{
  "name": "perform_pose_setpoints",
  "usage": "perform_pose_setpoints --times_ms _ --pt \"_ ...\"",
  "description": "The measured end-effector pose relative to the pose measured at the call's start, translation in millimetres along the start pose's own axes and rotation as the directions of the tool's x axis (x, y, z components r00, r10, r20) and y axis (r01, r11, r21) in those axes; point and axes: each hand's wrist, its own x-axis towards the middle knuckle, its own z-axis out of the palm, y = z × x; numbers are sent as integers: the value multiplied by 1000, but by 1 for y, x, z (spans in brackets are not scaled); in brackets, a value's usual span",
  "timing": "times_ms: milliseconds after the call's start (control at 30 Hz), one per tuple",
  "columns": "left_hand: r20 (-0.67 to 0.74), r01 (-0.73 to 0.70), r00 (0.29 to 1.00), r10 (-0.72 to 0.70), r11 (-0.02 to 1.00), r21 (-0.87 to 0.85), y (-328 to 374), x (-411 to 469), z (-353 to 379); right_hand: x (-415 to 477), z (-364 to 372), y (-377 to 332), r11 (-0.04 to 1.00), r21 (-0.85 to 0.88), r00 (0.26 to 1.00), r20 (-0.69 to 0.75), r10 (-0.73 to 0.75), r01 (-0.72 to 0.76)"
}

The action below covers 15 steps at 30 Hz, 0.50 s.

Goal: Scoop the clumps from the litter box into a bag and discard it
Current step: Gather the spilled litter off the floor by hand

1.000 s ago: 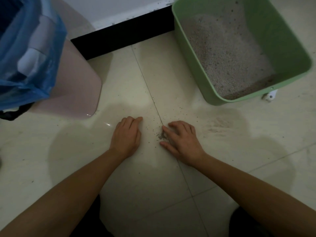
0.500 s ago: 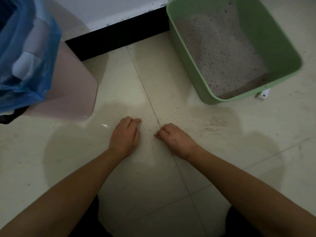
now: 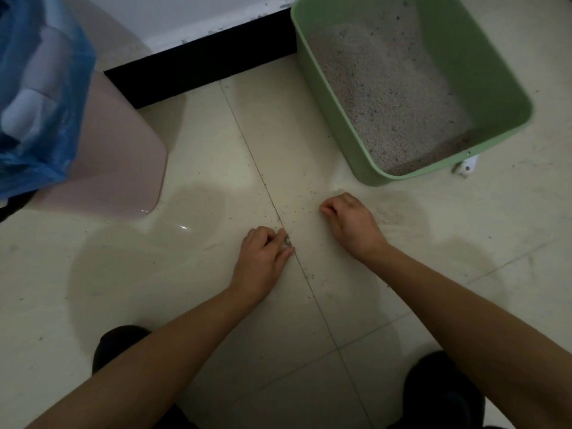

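In the litter box [image 3: 483, 72]: litter [image 3: 387, 97]. Just beside the litter box's near right corner, on the floor [image 3: 201, 320]: a little piece [image 3: 465, 167]. Left of the litter box, well apart: a bin [image 3: 123, 156] with a bag [image 3: 40, 119] in it. Left of the litter box, at its far end: a baseboard [image 3: 198, 66]. Near the litter box, just in front: right hand [image 3: 349, 221]. Farther in front and more to the left: left hand [image 3: 263, 258], spilled grains [image 3: 288, 241] at its fingertips.

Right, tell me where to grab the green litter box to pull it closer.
Take the near rim of the green litter box, coming from your side with the right hand: fingers hooked over the lip, thumb outside. The box is open-topped, and that edge lies nearest that hand.
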Motion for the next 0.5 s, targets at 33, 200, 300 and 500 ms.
perform_pose_setpoints --times_ms 33,200,300,500 --pt "-13 0 1000 0 1000 -2 1 1 1 -1 1 1 1000 2 1000 -5 2 -2" --pt "-69 -72 995 72 997 1 4 5 4 -1 2 -2 1000 23 1000 -5 15 -15" --pt "5 -200 980 200 976 88 0 7 4 2 1 -3 1000 26 1000 -2 -4 4" --pt "253 -458 879 404 863 215 -10 15 -5 12 0 -12 999 40 999 -4 -34 34"
